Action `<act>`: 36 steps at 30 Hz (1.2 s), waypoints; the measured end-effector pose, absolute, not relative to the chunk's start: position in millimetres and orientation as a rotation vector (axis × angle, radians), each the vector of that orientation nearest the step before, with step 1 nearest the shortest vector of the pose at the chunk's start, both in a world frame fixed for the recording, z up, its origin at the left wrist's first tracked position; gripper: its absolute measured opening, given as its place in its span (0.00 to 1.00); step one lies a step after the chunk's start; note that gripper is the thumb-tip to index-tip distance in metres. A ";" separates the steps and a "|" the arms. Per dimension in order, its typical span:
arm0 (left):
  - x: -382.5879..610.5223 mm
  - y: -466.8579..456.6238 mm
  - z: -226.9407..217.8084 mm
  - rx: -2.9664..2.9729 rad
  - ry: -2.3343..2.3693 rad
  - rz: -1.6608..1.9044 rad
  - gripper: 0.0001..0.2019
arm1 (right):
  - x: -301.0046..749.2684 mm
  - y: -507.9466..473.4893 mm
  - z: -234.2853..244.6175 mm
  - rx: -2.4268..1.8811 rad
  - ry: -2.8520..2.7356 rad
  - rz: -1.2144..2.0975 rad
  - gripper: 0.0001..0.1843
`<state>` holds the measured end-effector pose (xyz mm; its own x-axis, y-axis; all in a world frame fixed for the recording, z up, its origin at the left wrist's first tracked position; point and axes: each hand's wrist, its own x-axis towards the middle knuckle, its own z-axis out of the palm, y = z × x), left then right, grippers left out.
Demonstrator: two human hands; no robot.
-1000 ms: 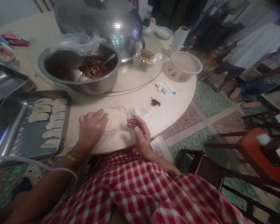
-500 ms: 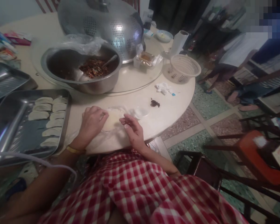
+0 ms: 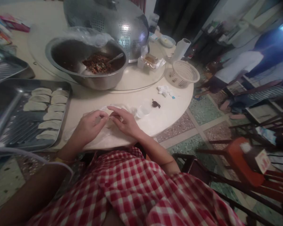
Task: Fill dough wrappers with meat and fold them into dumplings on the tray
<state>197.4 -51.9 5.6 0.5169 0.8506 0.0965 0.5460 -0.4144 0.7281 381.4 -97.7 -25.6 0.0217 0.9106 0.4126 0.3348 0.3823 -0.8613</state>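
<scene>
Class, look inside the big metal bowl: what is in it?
The metal bowl holds dark chopped filling with a spoon stuck in. What lies beneath the filling is covered.

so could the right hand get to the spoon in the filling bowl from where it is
Probably yes. The right hand rests at the table edge by the wrappers, and the spoon handle leans on the near side of the bowl with only bare table between them.

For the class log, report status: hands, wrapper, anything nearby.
Left hand and right hand meet on dough wrapper, grip unclear. Wrapper on plastic sheet at table edge. Dumpling tray left, filling bowl behind.
</scene>
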 end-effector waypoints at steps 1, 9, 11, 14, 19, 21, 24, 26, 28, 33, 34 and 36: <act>196.0 -49.8 4.1 2.057 1.132 0.620 0.16 | 383.0 -95.7 -22.5 -1.156 -1.510 0.692 0.22; 194.1 -27.4 9.6 1.566 1.105 0.887 0.36 | 389.6 -75.5 44.2 -0.973 -1.516 1.108 0.26; 201.2 -27.0 20.7 1.420 1.019 0.905 0.41 | 383.8 -70.4 65.8 -0.911 -1.618 1.143 0.28; 212.6 -35.6 36.3 1.109 0.839 0.789 0.39 | 379.2 -59.1 89.2 -0.922 -1.770 1.079 0.27; 221.1 -56.3 49.3 0.888 0.686 0.821 0.34 | 396.6 -37.1 99.8 -1.147 -1.874 0.798 0.19; 223.5 -58.7 53.6 0.774 0.618 0.828 0.34 | 411.4 -31.3 101.1 -1.176 -1.867 0.717 0.18; 229.5 -55.2 62.0 0.468 0.474 0.850 0.36 | 439.2 -20.5 105.0 -1.250 -1.795 0.497 0.13; 234.0 -50.1 67.4 0.278 0.386 0.847 0.36 | 458.0 -8.7 107.8 -1.381 -1.712 0.328 0.10; 237.5 -43.9 70.2 0.153 0.322 0.826 0.34 | 472.9 7.1 110.3 -1.545 -1.658 0.193 0.10; 240.7 -29.8 59.3 0.052 0.152 0.748 0.30 | 481.4 53.5 116.9 -1.864 -1.800 0.028 0.15; 240.6 -28.1 55.4 0.048 0.102 0.727 0.30 | 479.5 62.4 118.3 -1.909 -1.856 0.015 0.16; 239.1 -25.8 47.9 0.036 -0.004 0.694 0.30 | 475.0 78.8 120.8 -2.010 -1.996 -0.024 0.19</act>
<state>239.1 -25.8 47.9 0.7690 0.6391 0.0160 -0.6392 0.7684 0.0317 475.0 78.8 120.8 0.0302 0.9736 0.2262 0.9789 0.0170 -0.2039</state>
